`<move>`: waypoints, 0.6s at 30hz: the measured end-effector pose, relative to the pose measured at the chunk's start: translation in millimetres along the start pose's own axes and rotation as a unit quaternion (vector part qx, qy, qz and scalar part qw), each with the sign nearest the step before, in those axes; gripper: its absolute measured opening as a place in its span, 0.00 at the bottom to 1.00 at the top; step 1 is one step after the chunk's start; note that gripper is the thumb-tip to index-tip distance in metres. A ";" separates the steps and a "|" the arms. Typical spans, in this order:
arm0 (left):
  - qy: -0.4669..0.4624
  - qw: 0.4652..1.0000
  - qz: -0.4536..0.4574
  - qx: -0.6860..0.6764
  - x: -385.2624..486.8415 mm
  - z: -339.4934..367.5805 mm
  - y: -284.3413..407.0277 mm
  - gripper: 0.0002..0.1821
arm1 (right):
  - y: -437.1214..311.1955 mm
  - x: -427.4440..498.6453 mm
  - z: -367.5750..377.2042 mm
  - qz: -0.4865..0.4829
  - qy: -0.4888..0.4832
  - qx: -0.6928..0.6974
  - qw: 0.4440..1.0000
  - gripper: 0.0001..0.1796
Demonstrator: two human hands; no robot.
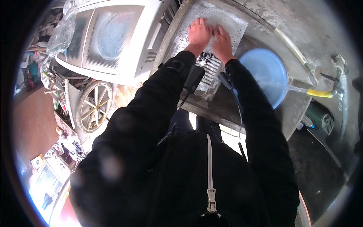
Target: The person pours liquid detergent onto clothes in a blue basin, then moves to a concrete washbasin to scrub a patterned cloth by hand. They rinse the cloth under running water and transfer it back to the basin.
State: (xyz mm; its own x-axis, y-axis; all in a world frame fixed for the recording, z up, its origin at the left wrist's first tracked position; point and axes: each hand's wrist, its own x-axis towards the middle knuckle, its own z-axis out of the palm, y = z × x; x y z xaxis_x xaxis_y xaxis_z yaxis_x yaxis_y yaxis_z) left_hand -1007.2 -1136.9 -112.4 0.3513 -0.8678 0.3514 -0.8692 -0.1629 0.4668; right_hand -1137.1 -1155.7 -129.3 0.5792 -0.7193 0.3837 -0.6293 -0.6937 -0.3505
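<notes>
My left hand (199, 32) lies palm down on white suds (205, 12) in a concrete wash sink (224, 119). My right hand (222, 44) is close beside it, fingers bent downward into the foam. Whether anything is under either palm is hidden by the hands. Just nearer to me than the hands, a bunched black-and-white cloth (206, 57) rests at the top of a ridged washboard (209, 74). A light blue plastic basin (265, 68) stands to the right of my right hand, and a water stream (296, 88) runs into it.
The water comes from a yellow hose end (320, 93) on a wall tap (338, 91). A white twin-tub washing machine (144, 31) stands to the left of the sink. Below it is a cart wheel (95, 107). A green container (320, 116) sits at the right.
</notes>
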 end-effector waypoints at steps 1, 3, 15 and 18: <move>0.026 1.000 0.005 0.014 -3.8 -6.3 3.9 0.14 | -5.5 -1.7 -7.1 -0.004 0.001 -0.027 1.000 0.19; -0.048 0.990 0.075 0.106 -44.1 -37.1 7.4 0.15 | -34.7 -22.8 -28.6 0.044 -0.016 0.068 0.997 0.18; -0.027 0.998 -0.007 -0.058 0.5 15.7 1.5 0.07 | 9.8 3.3 -0.5 0.047 -0.022 0.044 0.998 0.20; 0.037 0.984 0.103 -0.137 -35.3 -28.1 3.4 0.05 | -15.3 -13.3 -31.2 0.040 0.018 0.237 0.970 0.17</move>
State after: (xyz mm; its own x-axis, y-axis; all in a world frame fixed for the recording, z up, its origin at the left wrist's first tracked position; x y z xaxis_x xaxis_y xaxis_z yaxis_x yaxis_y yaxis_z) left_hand -1012.8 -1093.6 -100.4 0.2099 -0.8308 0.5154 -0.8020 0.1552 0.5768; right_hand -1151.3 -1134.4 -102.3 0.5141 -0.7754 0.3667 -0.3563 -0.5819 -0.7310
